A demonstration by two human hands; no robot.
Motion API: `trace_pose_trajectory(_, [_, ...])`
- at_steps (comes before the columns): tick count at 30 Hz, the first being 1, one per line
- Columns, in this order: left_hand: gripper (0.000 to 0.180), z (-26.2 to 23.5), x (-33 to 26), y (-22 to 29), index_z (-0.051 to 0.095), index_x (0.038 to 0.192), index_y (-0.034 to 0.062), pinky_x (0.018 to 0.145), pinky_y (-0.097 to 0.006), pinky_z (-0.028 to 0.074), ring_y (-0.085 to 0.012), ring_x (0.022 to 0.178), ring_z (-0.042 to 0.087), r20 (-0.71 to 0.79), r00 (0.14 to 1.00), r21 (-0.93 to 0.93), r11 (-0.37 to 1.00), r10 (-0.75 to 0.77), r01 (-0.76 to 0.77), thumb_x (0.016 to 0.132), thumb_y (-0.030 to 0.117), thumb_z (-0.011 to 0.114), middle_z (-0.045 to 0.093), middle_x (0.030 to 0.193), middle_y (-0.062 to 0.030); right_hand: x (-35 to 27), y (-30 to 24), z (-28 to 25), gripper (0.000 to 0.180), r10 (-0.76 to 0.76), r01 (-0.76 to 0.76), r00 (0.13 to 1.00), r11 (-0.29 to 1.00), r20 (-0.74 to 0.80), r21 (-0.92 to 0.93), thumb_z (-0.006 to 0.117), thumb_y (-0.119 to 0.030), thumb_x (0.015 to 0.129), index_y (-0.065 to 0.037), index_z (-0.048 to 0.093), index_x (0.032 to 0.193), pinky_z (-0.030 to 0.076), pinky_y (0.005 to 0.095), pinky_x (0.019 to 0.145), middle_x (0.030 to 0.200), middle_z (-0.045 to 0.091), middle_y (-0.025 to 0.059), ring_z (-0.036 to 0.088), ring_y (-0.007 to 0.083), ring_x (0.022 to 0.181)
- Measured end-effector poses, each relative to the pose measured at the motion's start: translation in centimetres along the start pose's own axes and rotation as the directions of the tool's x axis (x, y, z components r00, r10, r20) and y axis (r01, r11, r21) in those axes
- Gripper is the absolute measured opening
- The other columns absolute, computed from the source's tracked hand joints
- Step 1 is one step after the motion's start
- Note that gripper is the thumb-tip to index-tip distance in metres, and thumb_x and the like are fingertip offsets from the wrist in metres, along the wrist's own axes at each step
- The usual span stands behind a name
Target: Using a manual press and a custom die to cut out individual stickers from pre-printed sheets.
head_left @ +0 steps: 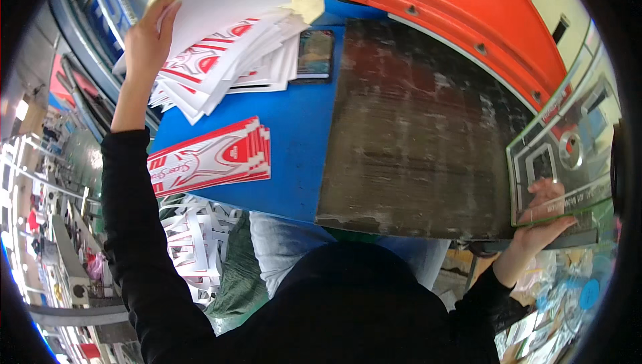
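My left hand [148, 43] is closed on the edge of a white sheet [227, 0], lifted and curled over a fanned pile of red-and-white printed sheets [214, 70]. At the far right, my right hand [543, 231] grips the lower edge of a clear panel [565, 150] with greenish edges. Part of a hand shape also shows in the panel, seen through it or reflected. A stack of red-and-white cut cards [214, 153] lies on the blue tabletop [287, 163], nearer to me than the pile.
A worn dark board [414, 137] covers the middle right, with a large orange machine part [461, 10] curving behind it. A dark phone-like object [315, 56] lies beside the sheets. Paper offcuts [197, 244] hang below the table's near left edge.
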State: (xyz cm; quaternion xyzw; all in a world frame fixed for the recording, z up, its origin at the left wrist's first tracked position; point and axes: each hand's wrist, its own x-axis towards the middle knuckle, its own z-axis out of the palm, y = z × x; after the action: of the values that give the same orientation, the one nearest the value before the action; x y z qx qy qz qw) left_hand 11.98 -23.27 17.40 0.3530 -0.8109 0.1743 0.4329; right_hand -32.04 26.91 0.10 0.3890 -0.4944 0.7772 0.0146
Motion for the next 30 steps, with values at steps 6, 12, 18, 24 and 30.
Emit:
trace_pose_trajectory(6, [0.025,-1.5,-4.5,19.1,0.073,0.116,0.0133,0.059,-0.027,0.056,-0.0187,0.076,0.074,-0.183,0.844,-0.201,0.821,0.504,-0.534,0.093,0.007,0.067,0.077,0.102,-0.0028,0.4,0.7,-0.1,0.092,0.006,-0.008,1.000,0.995,0.026,0.096,0.030,-0.084,0.091,0.001,0.059,0.111,0.046,0.0367,0.082,0.102,0.060,0.0123,0.058,0.0248,0.093])
trace_pose_trajectory(12, [0.052,-1.9,-13.8,30.5,0.060,0.127,-0.0046,0.073,-0.035,0.061,-0.0324,0.096,0.072,0.252,0.737,-0.784,0.579,0.627,-0.224,0.089,0.027,0.073,0.070,0.113,-0.0216,0.7,1.1,0.0,0.092,0.000,0.004,0.998,0.998,-0.063,0.070,0.032,-0.085,0.090,0.001,0.060,0.110,0.047,0.0358,0.078,0.101,0.060,0.0117,0.058,0.0243,0.091])
trace_pose_trajectory(18, [0.068,-0.1,-12.4,23.3,0.046,0.149,0.0133,0.110,-0.058,0.038,-0.0386,0.139,0.044,0.525,0.582,-0.582,0.761,0.621,-0.287,0.092,0.043,0.069,0.051,0.148,-0.0150,1.0,1.2,-2.5,0.091,-0.002,0.007,0.997,0.998,-0.076,0.059,0.035,-0.084,0.090,0.002,0.062,0.109,0.049,0.0357,0.076,0.102,0.062,0.0123,0.059,0.0238,0.091])
trace_pose_trajectory(24, [0.079,1.4,-12.6,21.2,0.031,0.159,0.0246,0.115,-0.074,0.012,-0.0361,0.155,0.012,0.719,0.417,-0.568,0.816,0.556,-0.109,0.093,0.057,0.061,0.020,0.168,-0.0079,2.8,-0.3,-4.2,0.094,-0.006,-0.001,0.997,0.997,-0.082,-0.084,0.047,-0.083,0.086,0.006,0.060,0.114,0.048,0.0375,0.079,0.107,0.060,0.0155,0.060,0.0242,0.091])
trace_pose_trajectory(30, [0.081,1.3,-13.2,22.1,0.029,0.160,0.0236,0.116,-0.072,0.009,-0.0353,0.156,0.010,0.669,0.483,-0.616,0.785,0.564,-0.063,0.093,0.055,0.062,0.020,0.168,-0.0072,3.5,-1.5,-3.1,0.086,-0.128,0.171,0.983,0.898,0.133,-0.406,0.067,-0.072,0.083,0.010,0.063,0.108,0.050,0.0399,0.081,0.104,0.065,0.0173,0.062,0.0253,0.091])
